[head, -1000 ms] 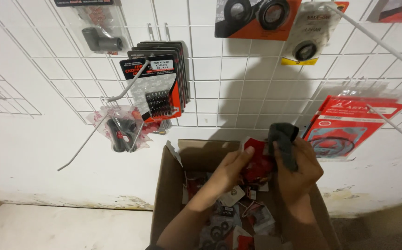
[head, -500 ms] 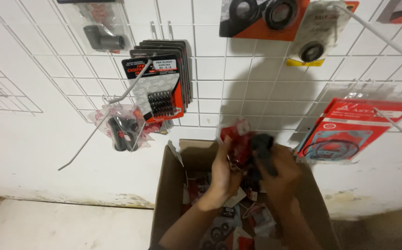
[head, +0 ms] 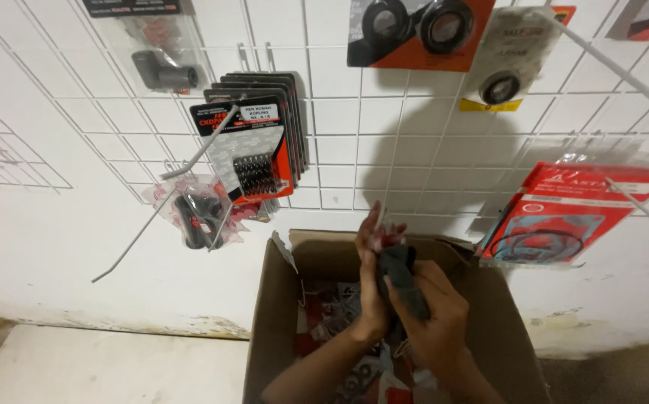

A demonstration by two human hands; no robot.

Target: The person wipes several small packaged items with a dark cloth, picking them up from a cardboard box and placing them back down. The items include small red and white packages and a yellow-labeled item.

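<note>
Head view, looking down and forward at a white wall covered by a white wire grid panel [head: 354, 135], on which packaged spare parts are hung from hooks so that each can be seen and lifted off. Below the grid, an open brown cardboard box [head: 504, 329] is set against the wall, its flaps folded out so the contents can be reached; it is filled with a loose jumble of small red, white and black packets [head: 332, 307].

To the right, a red flat pack showing a ring-shaped gasket [head: 571, 217] is hung at a tilt on a long white peg. At the top, an orange card carrying two black round seals [head: 414, 30] is seen, with a clear bag holding a smaller black ring [head: 507, 67] beside it. Left of centre, a stack of black-and-red blister cards of small springs [head: 253, 146] is hung, and below it a clear bag of black and red parts [head: 197, 217].

Over the box, a small dark packet [head: 403, 280] is held up between both hands, raised clear of the jumble. The left hand [head: 373, 277] is pressed behind it, fingers upright, a scrap of red wrapper at the fingertips. The right hand [head: 433, 322] is closed around its lower part in a narrow grip.
</note>
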